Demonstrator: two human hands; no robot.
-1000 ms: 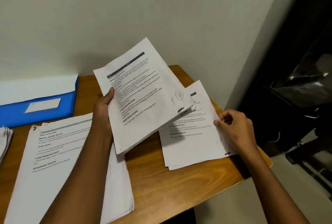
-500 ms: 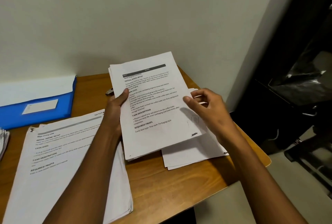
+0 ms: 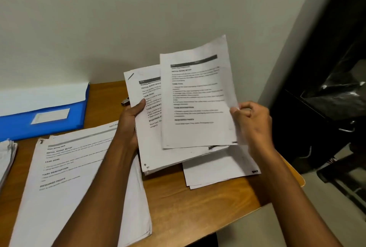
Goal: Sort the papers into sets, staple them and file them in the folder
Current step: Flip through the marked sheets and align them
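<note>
Two hands share the sorting just now. The left hand [image 3: 129,125] grips a stack of papers [image 3: 150,153] along its left edge, thumb curled over the printed face and fingers hidden behind, holding it above the wooden table [image 3: 198,203]. The right hand [image 3: 252,121] pinches the right edge of the top sheet [image 3: 198,100] between thumb and curled fingers, with that sheet raised off the stack and fanned toward the right.

To do this step well, the person should probably read the heading on the lifted page against the piles already laid out, then carry it clear with a light pinch so the thin paper does not crease or drag the next page along. The nearest landing place looks like the small pile [image 3: 219,169] lying flat just under the stack, near the table's right edge (its text is too blurred to confirm a match).

A larger pile [image 3: 65,177] lies on the left, under the left forearm. The sheets are plain white office paper, matte, limp, and slightly curled at the corners. A blue folder [image 3: 43,121], smooth and glossy with a pale label, waits at the back left against the wall. Part of a small metal object, possibly the stapler [image 3: 125,101], peeks out behind the stack. More papers [image 3: 7,157] sit at the far left edge.
</note>
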